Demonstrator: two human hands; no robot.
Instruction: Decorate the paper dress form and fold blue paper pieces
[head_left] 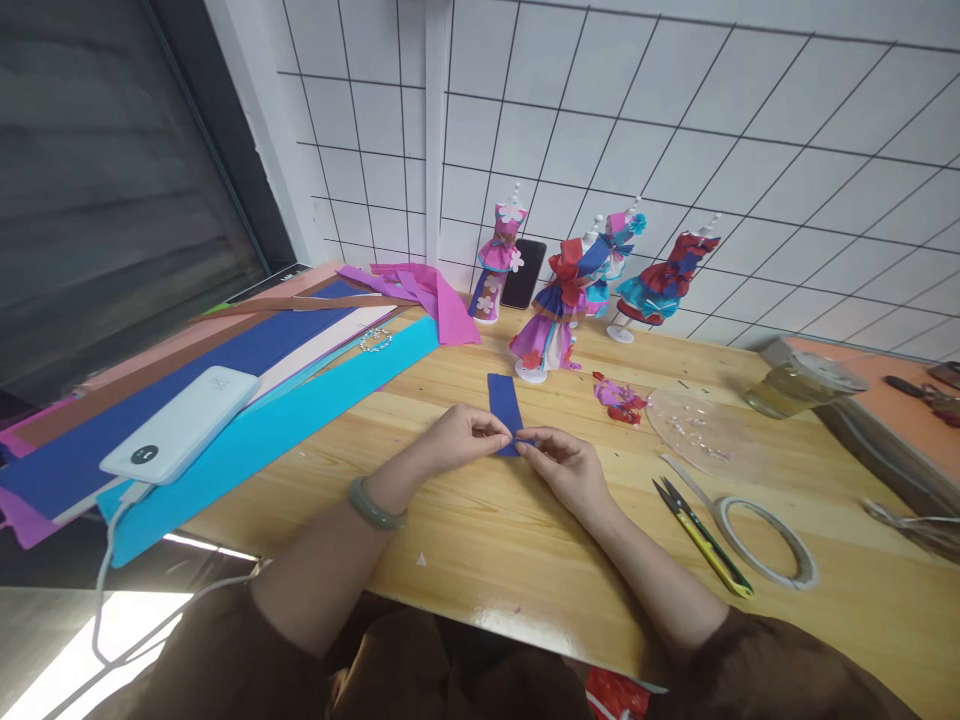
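Note:
A short dark blue strip (505,402) of fabric or paper lies on the table in front of me, its length pointing away. My left hand (471,438) pinches the near part of the strip from the left, thumb and forefinger together. From the right, my right hand (564,464) pinches the same part, its fingertips almost meeting the left ones. A narrow fold seems to stand up between the fingers, but the fingertips partly hide it. Yellow-handled thread snips (703,540) and a roll of white tape (766,543) lie to the right of my right hand.
Small dress forms in coloured outfits (555,310) stand at the back, before a phone (523,273). Coloured sheets (337,385) and a cabled power bank (180,425) cover the left. Rightward are scraps (621,398), a clear dish of beads (697,435) and a jar (806,384).

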